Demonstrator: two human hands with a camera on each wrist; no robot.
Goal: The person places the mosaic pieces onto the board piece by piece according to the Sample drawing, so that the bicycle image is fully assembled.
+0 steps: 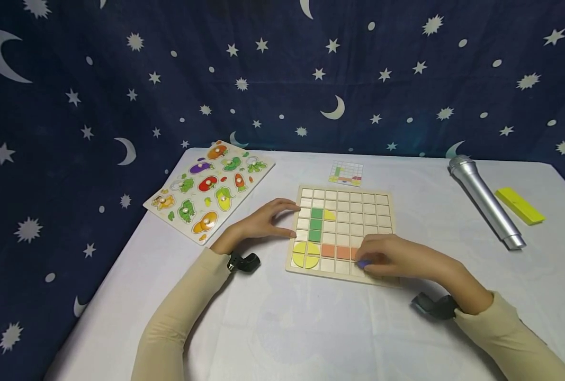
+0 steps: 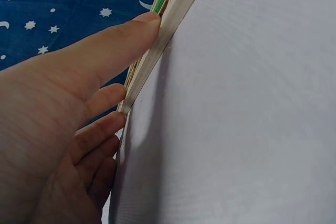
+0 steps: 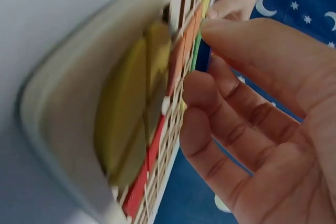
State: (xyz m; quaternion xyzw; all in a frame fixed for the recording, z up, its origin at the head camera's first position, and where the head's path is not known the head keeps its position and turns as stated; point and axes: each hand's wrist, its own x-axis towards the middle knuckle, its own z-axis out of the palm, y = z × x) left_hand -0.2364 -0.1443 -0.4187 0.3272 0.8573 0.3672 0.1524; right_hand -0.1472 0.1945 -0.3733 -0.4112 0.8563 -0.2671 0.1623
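My right hand [image 1: 401, 256] pinches a small blue piece [image 1: 362, 263] between thumb and fingertip, over the lower right part of a wooden grid board [image 1: 327, 274]. In the right wrist view the blue piece [image 3: 202, 56] shows just past the thumb tip. My left hand [image 1: 263, 221] rests its thumb and fingertips against the board's left edge, as the left wrist view also shows. On the grid lie green tiles [image 1: 316, 224], a yellow piece [image 1: 329, 215], a yellow circle of quarter pieces [image 1: 306, 255] and a row of orange tiles [image 1: 342, 253]. Red and yellow pieces [image 3: 123, 114] at the near right corner are hidden from the head view.
A small pattern card [image 1: 346, 173] lies behind the board. To the left is a vegetable peg puzzle [image 1: 208, 183]. A silver microphone [image 1: 484, 201] and a yellow block [image 1: 520, 205] lie on the right. A starry dark blue cloth [image 1: 282, 69] hangs behind the table.
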